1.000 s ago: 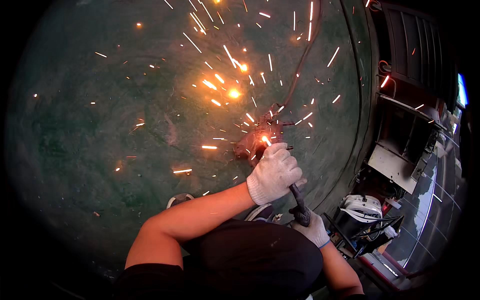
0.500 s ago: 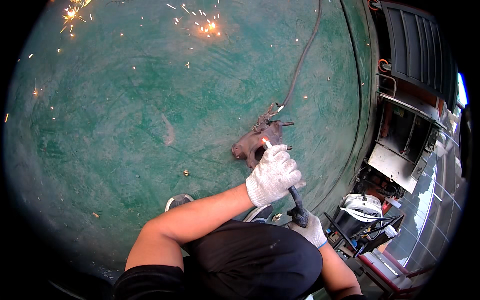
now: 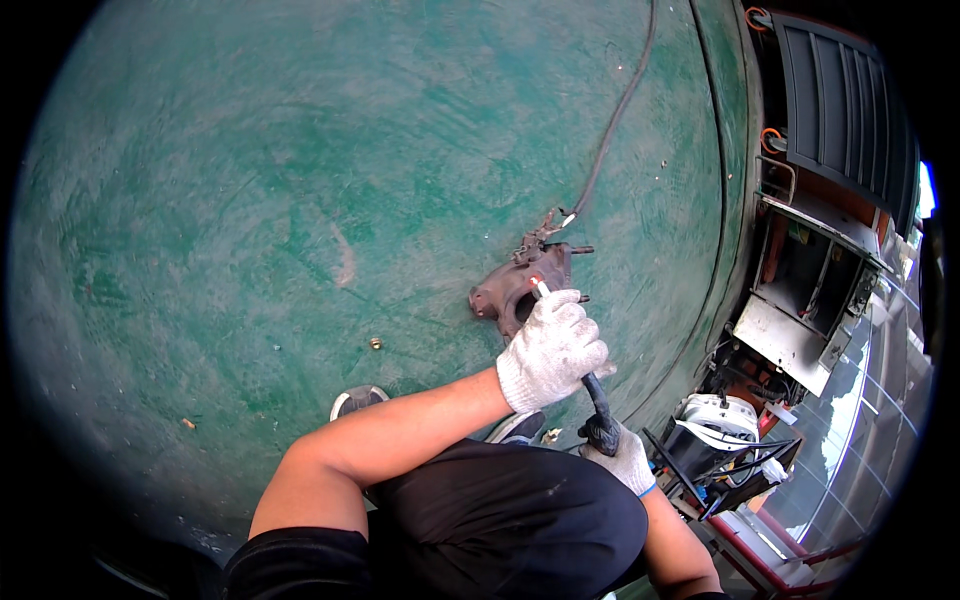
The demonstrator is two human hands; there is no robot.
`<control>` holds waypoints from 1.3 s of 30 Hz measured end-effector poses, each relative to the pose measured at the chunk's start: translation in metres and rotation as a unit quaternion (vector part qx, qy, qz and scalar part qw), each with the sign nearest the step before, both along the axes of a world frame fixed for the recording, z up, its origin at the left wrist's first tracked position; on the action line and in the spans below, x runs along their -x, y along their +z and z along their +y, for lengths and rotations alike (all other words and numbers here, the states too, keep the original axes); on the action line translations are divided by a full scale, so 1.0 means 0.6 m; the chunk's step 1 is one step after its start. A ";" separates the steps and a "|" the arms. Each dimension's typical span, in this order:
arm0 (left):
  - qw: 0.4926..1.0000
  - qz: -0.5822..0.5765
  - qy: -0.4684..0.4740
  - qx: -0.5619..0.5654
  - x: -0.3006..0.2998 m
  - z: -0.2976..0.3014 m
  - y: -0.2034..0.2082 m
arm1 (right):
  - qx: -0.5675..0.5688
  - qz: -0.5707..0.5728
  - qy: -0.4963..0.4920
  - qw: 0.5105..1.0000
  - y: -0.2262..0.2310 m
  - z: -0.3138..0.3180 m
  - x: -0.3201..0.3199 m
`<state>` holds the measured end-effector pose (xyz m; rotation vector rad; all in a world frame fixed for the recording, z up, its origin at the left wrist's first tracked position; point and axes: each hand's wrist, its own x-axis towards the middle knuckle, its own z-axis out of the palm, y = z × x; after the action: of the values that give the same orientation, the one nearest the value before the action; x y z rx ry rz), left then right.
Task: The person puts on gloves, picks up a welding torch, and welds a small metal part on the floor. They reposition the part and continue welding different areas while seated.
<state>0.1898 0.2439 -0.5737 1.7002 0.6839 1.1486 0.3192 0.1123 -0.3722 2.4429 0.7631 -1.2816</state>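
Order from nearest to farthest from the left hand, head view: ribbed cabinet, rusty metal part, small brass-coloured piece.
1. Rusty metal part, just ahead of the left hand.
2. Small brass-coloured piece, on the floor, left.
3. Ribbed cabinet, upper right.

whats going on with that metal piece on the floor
A person's gloved left hand grips a dark tool, and the gloved right hand holds its lower end. A pale rod with a red-glowing tip pokes out past the left hand, over a brown metal piece on the green floor. A cable runs to the piece's far side.
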 end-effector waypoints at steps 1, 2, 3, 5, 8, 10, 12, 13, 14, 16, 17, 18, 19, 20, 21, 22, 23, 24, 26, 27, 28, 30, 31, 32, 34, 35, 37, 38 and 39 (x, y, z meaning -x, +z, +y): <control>1.000 0.000 0.004 0.000 0.000 0.000 0.000 | 0.007 0.002 -0.005 1.000 0.000 0.004 0.001; 1.000 0.001 0.007 -0.001 0.000 0.000 0.000 | 0.015 0.005 -0.011 1.000 0.002 0.011 0.003; 1.000 -0.001 0.010 -0.001 0.000 -0.001 0.000 | 0.022 0.005 -0.017 1.000 0.004 0.014 0.005; 1.000 -0.005 0.006 0.002 -0.001 -0.002 0.000 | 0.021 0.002 -0.025 0.999 0.005 0.011 0.006; 1.000 -0.006 0.005 0.003 0.001 0.000 0.001 | 0.012 0.005 -0.029 1.000 0.004 0.002 0.004; 1.000 -0.007 0.004 0.005 0.002 0.000 0.002 | 0.007 0.004 -0.031 0.999 0.004 -0.004 0.003; 1.000 -0.008 0.002 0.008 0.003 0.002 0.004 | 0.004 0.002 -0.034 0.999 0.003 -0.009 0.004; 1.000 -0.007 0.001 0.008 0.004 0.003 0.005 | 0.003 0.004 -0.036 0.999 0.003 -0.009 0.005; 1.000 -0.006 0.001 0.007 0.006 0.005 0.006 | 0.001 0.006 -0.038 0.999 0.004 -0.007 0.007; 1.000 -0.007 0.003 0.006 0.007 0.006 0.007 | -0.001 0.010 -0.038 0.999 0.004 -0.004 0.008; 1.000 -0.010 0.005 0.007 0.006 0.005 0.006 | -0.001 0.012 -0.036 0.999 0.005 -0.002 0.008; 1.000 -0.012 0.006 0.007 0.006 0.005 0.007 | -0.002 0.013 -0.035 0.999 0.006 -0.002 0.009; 1.000 -0.016 0.008 0.006 0.006 0.005 0.007 | -0.001 0.013 -0.032 0.999 0.006 -0.004 0.008; 1.000 -0.019 0.010 0.006 0.007 0.005 0.007 | -0.001 0.014 -0.030 0.999 0.007 -0.007 0.007; 1.000 -0.023 0.012 0.007 0.009 0.008 0.009 | -0.001 0.014 -0.027 1.000 0.007 -0.004 0.009; 1.000 -0.010 0.004 0.022 0.012 0.007 0.013 | 0.010 0.009 -0.054 0.998 0.013 0.023 0.028; 0.999 0.002 -0.004 0.037 0.018 0.004 0.019 | 0.007 0.010 -0.061 0.998 0.010 0.011 0.022; 0.998 0.015 -0.012 0.052 0.022 0.003 0.025 | 0.003 0.010 -0.068 0.998 0.008 0.005 0.021; 0.998 0.009 -0.013 0.057 0.017 -0.004 0.021 | 0.010 0.012 -0.053 0.998 0.010 0.009 0.020; 0.998 0.006 -0.014 0.060 0.015 -0.004 0.020 | 0.013 0.013 -0.046 0.999 0.011 0.013 0.021; 0.999 -0.013 -0.013 0.047 0.014 -0.002 0.015 | 0.014 0.012 -0.040 0.999 0.010 0.009 0.018; 0.998 -0.051 -0.013 0.020 0.016 0.015 0.010 | 0.017 0.010 -0.029 0.999 0.008 -0.002 0.011; 0.998 -0.049 -0.010 0.022 0.014 0.010 0.008 | 0.001 0.017 -0.038 0.999 0.008 -0.002 0.014; 0.999 -0.036 -0.010 0.025 0.014 0.006 0.009 | -0.004 0.017 -0.038 0.999 0.007 -0.002 0.016; 0.999 -0.010 -0.008 0.030 0.014 0.001 0.011 | -0.014 0.018 -0.039 0.999 0.006 -0.001 0.018; 0.999 -0.011 -0.016 0.030 0.016 0.004 0.012 | 0.005 0.020 -0.060 0.998 0.007 0.001 0.017; 0.999 -0.020 -0.011 0.034 0.019 0.009 0.015 | 0.004 0.019 -0.042 0.999 0.010 0.005 0.019; 0.999 -0.019 -0.007 0.025 0.020 0.011 0.014 | 0.014 0.019 -0.038 0.999 0.012 0.013 0.023; 1.000 -0.017 -0.004 0.017 0.019 0.014 0.014 | 0.022 0.017 -0.026 0.999 0.012 0.015 0.021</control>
<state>0.1782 0.2522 -0.5654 1.6495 0.6704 1.1517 0.3063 0.1212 -0.3651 2.4269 0.6769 -1.3464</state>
